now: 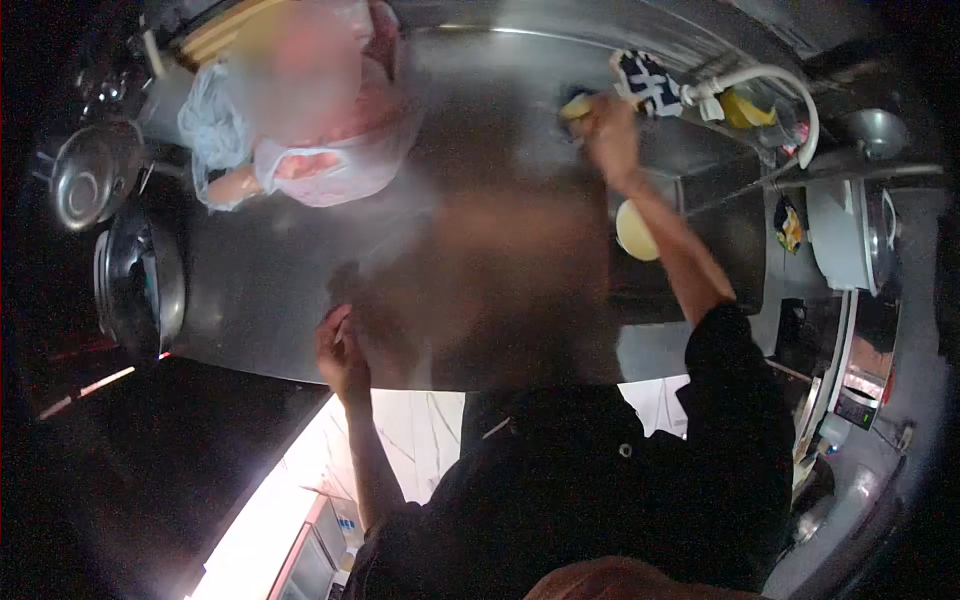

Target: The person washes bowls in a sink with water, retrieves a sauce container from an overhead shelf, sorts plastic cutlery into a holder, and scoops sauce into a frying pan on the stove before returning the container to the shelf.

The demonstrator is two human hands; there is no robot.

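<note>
My right hand [608, 135] is closed around a small yellow-and-dark sponge [575, 108], low over the far side of the stainless steel counter [270, 290], just left of the sink [700, 225]. Motion blurs the sponge's outline. Near the counter's front edge, my left hand [343, 352] has its fingers curled together. Whatever may be inside them is hidden. A black-and-white patterned cloth [648, 84] sits beside my right hand, by the tap. Inside the sink, below my right forearm, is a pale yellow round dish [637, 230].
Plastic bags with pinkish contents [335, 175] stand at the back left of the counter. Metal pans [95, 175] and a large steel pot [150, 280] are at the far left. A curved white tap [808, 105] arches over the sink's back right. A white container [838, 235] stands right.
</note>
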